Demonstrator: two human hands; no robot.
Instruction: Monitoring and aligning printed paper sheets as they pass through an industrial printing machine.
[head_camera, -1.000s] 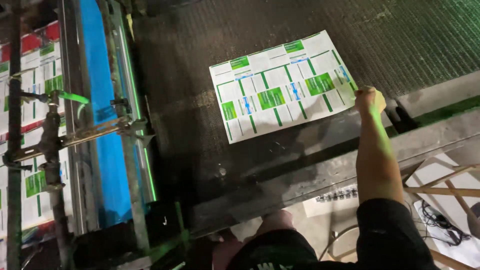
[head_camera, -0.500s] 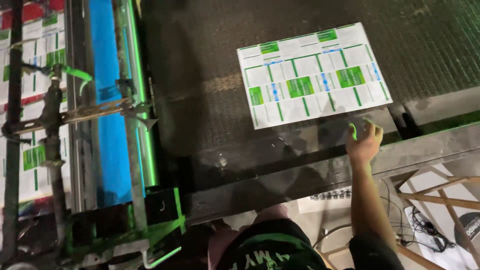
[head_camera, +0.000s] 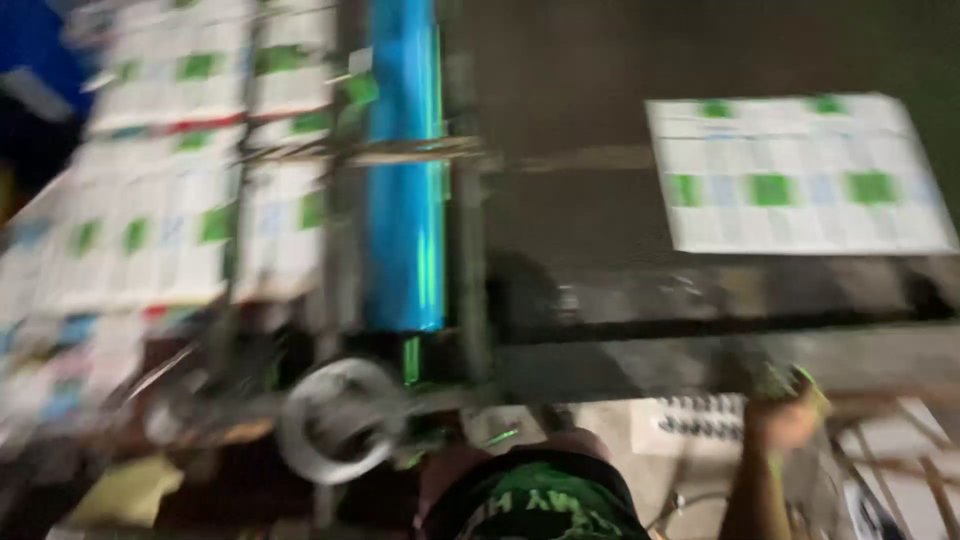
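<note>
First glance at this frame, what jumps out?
The bright blue roller standing upright at centre, with blurred printed sheets stacked to its left. One white sheet with green blocks lies flat on the dark bed at right. The right hand rests at the bed's near edge, lower right.

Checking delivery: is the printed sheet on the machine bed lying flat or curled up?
Flat, as far as the blur shows: the printed sheet lies spread on the dark bed, all four edges straight, no lifted corner visible.

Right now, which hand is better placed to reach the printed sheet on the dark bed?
Probably the right hand: it is at the near rail, just below the printed sheet. The left hand is out of view.
</note>
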